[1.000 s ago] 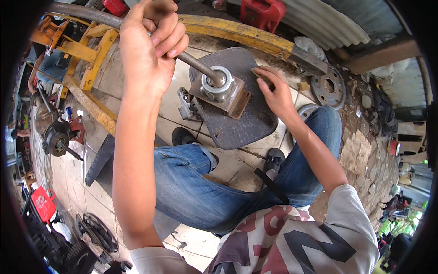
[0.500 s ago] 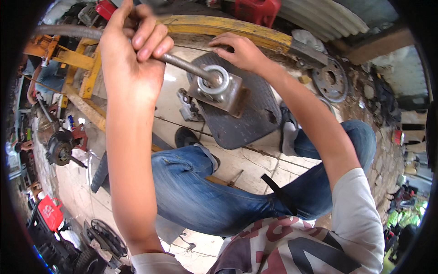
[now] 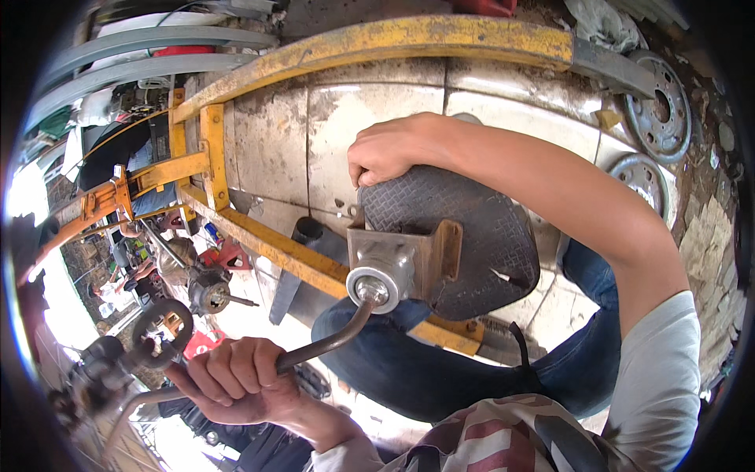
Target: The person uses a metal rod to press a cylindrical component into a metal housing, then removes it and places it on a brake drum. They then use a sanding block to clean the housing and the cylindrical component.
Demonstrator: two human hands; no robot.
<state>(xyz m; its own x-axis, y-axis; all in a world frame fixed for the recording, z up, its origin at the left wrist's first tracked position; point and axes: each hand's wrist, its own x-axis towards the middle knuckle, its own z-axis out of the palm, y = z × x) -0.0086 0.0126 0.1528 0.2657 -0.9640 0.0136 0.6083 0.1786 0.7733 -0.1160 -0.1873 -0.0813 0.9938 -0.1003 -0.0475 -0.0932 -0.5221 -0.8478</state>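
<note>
My left hand point(image 3: 244, 381) is wrapped round a bent metal bar point(image 3: 329, 341). The bar's far end sits in a thick round metal collar point(image 3: 373, 288) on a rusty steel bracket point(image 3: 425, 244). The bracket lies against a black pad with a cross-hatched tread point(image 3: 472, 204), which is between my knees. My right hand point(image 3: 391, 149) curls its fingers over the pad's far left edge; its fingertips are partly hidden. A dark metal ring point(image 3: 163, 333) shows beyond my left hand; whether it joins the bar cannot be told.
A yellow steel frame point(image 3: 377, 46) runs along the far side and bends round on the left. Wheel rims point(image 3: 659, 106) lie at the right. A greasy axle-like part point(image 3: 206, 289) and a dark tube point(image 3: 307, 230) are at the left, over pale floor tiles point(image 3: 370, 102).
My left hand has swung the bar from the far left down toward me. The collar and bracket have tilted over. My right hand has come down onto the pad's edge. The view has shifted.
</note>
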